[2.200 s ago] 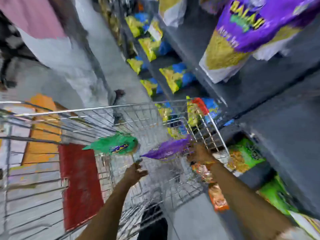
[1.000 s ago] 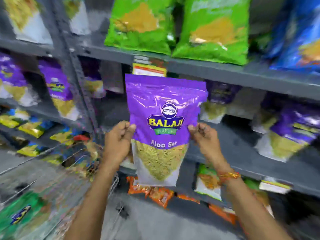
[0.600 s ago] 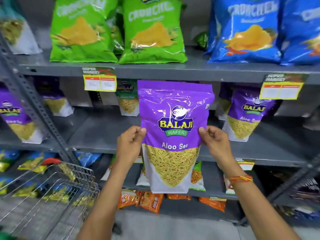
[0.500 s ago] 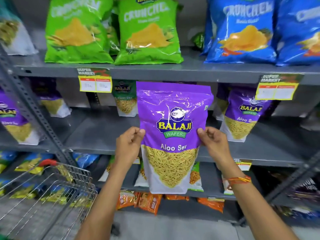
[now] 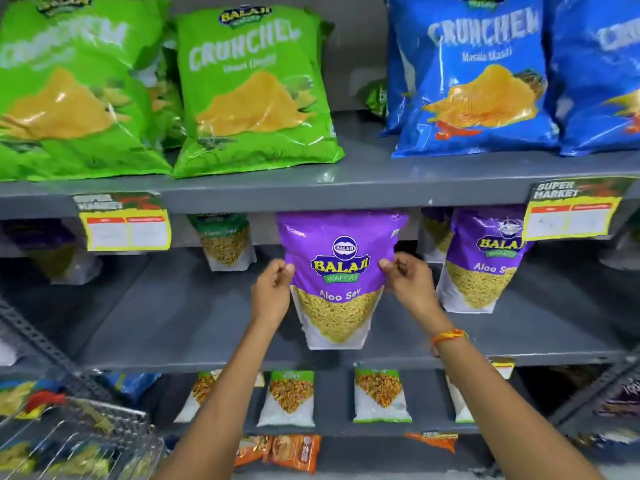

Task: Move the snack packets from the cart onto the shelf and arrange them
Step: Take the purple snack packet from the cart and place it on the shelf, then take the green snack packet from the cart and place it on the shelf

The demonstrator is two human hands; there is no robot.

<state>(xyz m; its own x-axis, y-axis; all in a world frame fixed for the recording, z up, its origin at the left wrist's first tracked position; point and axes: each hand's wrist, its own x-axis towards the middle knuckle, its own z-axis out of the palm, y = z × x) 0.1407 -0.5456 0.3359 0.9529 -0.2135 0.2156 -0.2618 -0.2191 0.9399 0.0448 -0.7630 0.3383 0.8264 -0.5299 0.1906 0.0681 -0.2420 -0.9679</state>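
Note:
I hold a purple Balaji Aloo Sev packet (image 5: 337, 271) upright over the middle grey shelf (image 5: 173, 323). My left hand (image 5: 273, 292) pinches its left edge and my right hand (image 5: 408, 285) pinches its right edge. Its top reaches under the shelf above; its bottom edge sits near the shelf's front. A matching purple packet (image 5: 481, 265) stands just to the right, and another packet (image 5: 225, 240) stands further back on the left. A corner of the wire cart (image 5: 79, 441) shows at lower left, its contents blurred.
Green Crunchex bags (image 5: 252, 91) and blue Crunchex bags (image 5: 478, 81) fill the top shelf. Yellow price tags (image 5: 126, 223) hang from its front edge. Small white packets (image 5: 381, 396) line the lower shelf, orange packets (image 5: 294, 452) below. A slotted upright (image 5: 38, 344) stands at left.
I lifted the purple packet out of the cart, turned to the shelf and moved the packet forward and up into the middle shelf bay. Both hands kept their hold.

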